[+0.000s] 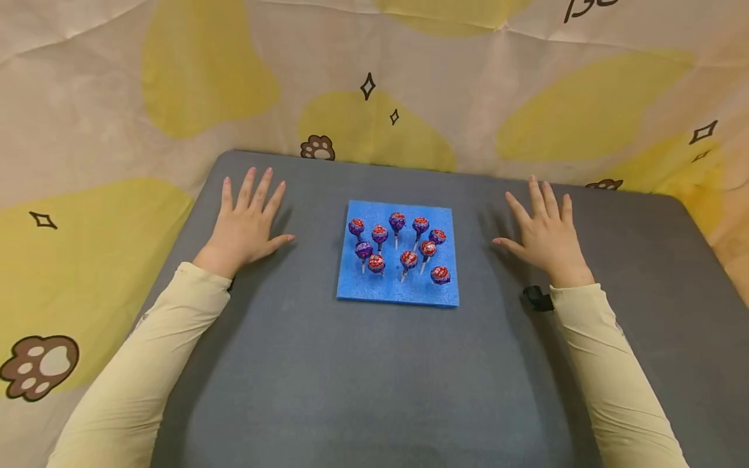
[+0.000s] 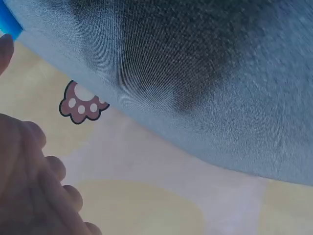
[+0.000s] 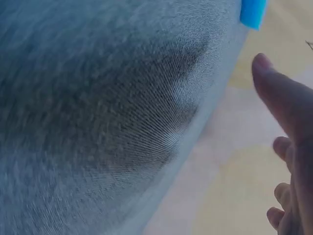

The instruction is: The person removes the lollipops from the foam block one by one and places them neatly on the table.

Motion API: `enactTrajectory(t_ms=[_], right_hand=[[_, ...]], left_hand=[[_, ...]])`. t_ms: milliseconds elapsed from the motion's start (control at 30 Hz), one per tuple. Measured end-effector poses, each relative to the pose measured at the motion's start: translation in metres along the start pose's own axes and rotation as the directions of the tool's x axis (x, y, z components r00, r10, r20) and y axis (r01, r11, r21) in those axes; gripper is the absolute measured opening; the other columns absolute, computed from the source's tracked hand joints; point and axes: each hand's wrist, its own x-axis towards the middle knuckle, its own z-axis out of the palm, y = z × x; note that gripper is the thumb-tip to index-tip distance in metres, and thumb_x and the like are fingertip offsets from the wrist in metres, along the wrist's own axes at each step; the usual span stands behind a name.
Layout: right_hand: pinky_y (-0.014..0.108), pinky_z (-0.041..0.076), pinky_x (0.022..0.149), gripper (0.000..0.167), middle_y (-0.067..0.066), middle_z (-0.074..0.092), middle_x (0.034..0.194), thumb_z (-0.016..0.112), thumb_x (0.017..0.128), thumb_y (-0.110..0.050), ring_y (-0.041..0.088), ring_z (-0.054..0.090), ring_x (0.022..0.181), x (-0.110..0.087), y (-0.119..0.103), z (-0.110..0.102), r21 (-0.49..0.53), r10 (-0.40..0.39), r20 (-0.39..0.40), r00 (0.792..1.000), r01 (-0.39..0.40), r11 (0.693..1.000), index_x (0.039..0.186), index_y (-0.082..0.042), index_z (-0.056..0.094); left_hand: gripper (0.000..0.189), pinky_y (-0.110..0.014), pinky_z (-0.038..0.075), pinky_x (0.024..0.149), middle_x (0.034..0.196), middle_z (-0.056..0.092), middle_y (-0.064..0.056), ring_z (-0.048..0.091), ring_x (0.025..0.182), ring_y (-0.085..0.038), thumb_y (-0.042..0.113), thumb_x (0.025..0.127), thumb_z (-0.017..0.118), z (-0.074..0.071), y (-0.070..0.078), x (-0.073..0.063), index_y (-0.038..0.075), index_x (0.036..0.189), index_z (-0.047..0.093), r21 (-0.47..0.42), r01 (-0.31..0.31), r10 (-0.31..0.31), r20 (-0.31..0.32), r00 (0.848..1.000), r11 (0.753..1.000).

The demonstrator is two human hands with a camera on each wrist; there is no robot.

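Observation:
Several lollipops (image 1: 397, 221) in purple and red wrappers stand on white sticks in a square blue foam board (image 1: 354, 286), seen in the head view. Some lean a little. To the left of the board, apart from it, my left hand (image 1: 242, 224) is spread with straight fingers and holds nothing. On the other side my right hand (image 1: 547, 237) is spread likewise, nothing in it. Each wrist view shows part of its hand, the left hand (image 2: 29, 181) and the right hand (image 3: 293, 112), with only a corner of the blue board at the top.
The board lies on a grey table (image 1: 351, 377) with rounded far corners. Behind and to the left hangs a cream and yellow cloth (image 1: 234, 65) printed with paw marks. A small black strap piece (image 1: 537, 299) sticks out by my right wrist.

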Motion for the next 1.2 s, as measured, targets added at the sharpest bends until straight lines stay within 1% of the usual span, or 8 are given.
enactTrajectory(t_ms=[133, 333, 600, 733, 933, 1067, 1133, 1200], right_hand=[[0.066, 0.003, 0.105, 0.082, 0.025, -0.002, 0.155, 0.068, 0.083, -0.044, 0.044, 0.004, 0.140, -0.002, -0.004, -0.003, 0.032, 0.007, -0.027, 1.000, -0.006, 0.999, 0.146, -0.005, 0.033], [0.063, 0.017, 0.105, 0.073, 0.027, 0.012, 0.153, 0.072, 0.084, -0.025, 0.048, 0.019, 0.136, -0.007, -0.020, -0.005, 0.280, 0.029, -0.143, 0.989, 0.012, 0.960, 0.142, 0.001, 0.037], [0.055, 0.036, 0.098, 0.051, 0.020, 0.049, 0.135, 0.071, 0.085, -0.010, 0.038, 0.045, 0.123, -0.003, -0.057, 0.000, 0.613, -0.001, -0.238, 0.971, 0.151, 0.775, 0.131, 0.002, 0.053], [0.046, 0.045, 0.092, 0.038, 0.018, 0.060, 0.120, 0.068, 0.087, -0.007, 0.031, 0.057, 0.108, -0.001, -0.070, 0.007, 0.779, 0.014, -0.196, 0.981, 0.147, 0.609, 0.123, 0.002, 0.060], [0.025, 0.048, 0.088, 0.033, 0.016, 0.062, 0.118, 0.065, 0.090, -0.011, 0.023, 0.060, 0.105, 0.002, -0.086, 0.020, 0.970, 0.058, -0.055, 0.997, 0.040, 0.240, 0.120, 0.002, 0.061], [0.025, 0.050, 0.085, 0.028, 0.006, 0.065, 0.112, 0.062, 0.091, -0.005, 0.015, 0.062, 0.098, 0.004, -0.094, 0.033, 1.000, 0.092, -0.009, 0.996, 0.011, -0.018, 0.117, 0.004, 0.062], [0.025, 0.051, 0.083, 0.024, 0.002, 0.066, 0.108, 0.061, 0.090, -0.001, 0.013, 0.063, 0.094, 0.004, -0.096, 0.038, 0.996, 0.098, -0.006, 0.995, 0.015, -0.085, 0.114, 0.001, 0.064], [0.023, 0.051, 0.082, 0.023, -0.001, 0.066, 0.106, 0.061, 0.090, 0.000, 0.011, 0.062, 0.091, 0.004, -0.099, 0.042, 0.996, 0.102, -0.015, 0.995, 0.024, -0.086, 0.113, -0.002, 0.066]], left_hand=[[0.090, -0.062, -0.011, 0.105, 0.156, -0.006, -0.022, -0.011, 0.141, -0.039, 0.054, 0.090, 0.052, 0.000, 0.006, -0.001, 0.003, 0.151, 0.009, -0.011, 0.010, -0.009, 0.035, 0.999, 1.000], [0.089, -0.063, -0.007, 0.106, 0.155, -0.009, -0.021, -0.012, 0.140, -0.040, 0.054, 0.093, 0.048, 0.000, 0.038, -0.009, 0.002, 0.151, 0.004, -0.161, 0.021, -0.007, 0.084, 0.996, 0.987], [0.085, -0.063, -0.002, 0.107, 0.156, -0.007, -0.019, -0.009, 0.141, -0.037, 0.048, 0.095, 0.049, 0.003, 0.087, -0.033, 0.001, 0.151, 0.004, -0.333, -0.022, 0.068, 0.128, 0.989, 0.943], [0.084, -0.062, 0.002, 0.108, 0.157, -0.003, -0.018, -0.005, 0.142, -0.037, 0.049, 0.094, 0.050, 0.007, 0.101, -0.037, 0.002, 0.151, 0.008, -0.356, -0.049, 0.103, 0.136, 0.985, 0.933], [0.082, -0.058, 0.005, 0.110, 0.157, -0.002, -0.015, -0.003, 0.143, -0.032, 0.049, 0.095, 0.048, 0.014, 0.108, -0.037, 0.004, 0.151, 0.008, -0.360, -0.060, 0.124, 0.159, 0.979, 0.931], [0.081, -0.053, 0.007, 0.112, 0.157, -0.001, -0.013, -0.002, 0.144, -0.028, 0.049, 0.095, 0.047, 0.019, 0.109, -0.036, 0.005, 0.151, 0.007, -0.386, -0.078, 0.150, 0.160, 0.976, 0.919], [0.080, -0.053, 0.008, 0.112, 0.157, 0.002, -0.013, 0.001, 0.144, -0.028, 0.048, 0.096, 0.047, 0.021, 0.109, -0.035, 0.004, 0.151, 0.009, -0.387, -0.092, 0.161, 0.149, 0.976, 0.918], [0.079, -0.053, 0.009, 0.111, 0.157, 0.005, -0.012, 0.004, 0.144, -0.027, 0.047, 0.096, 0.047, 0.022, 0.108, -0.035, 0.003, 0.151, 0.010, -0.390, -0.104, 0.170, 0.139, 0.976, 0.915]])
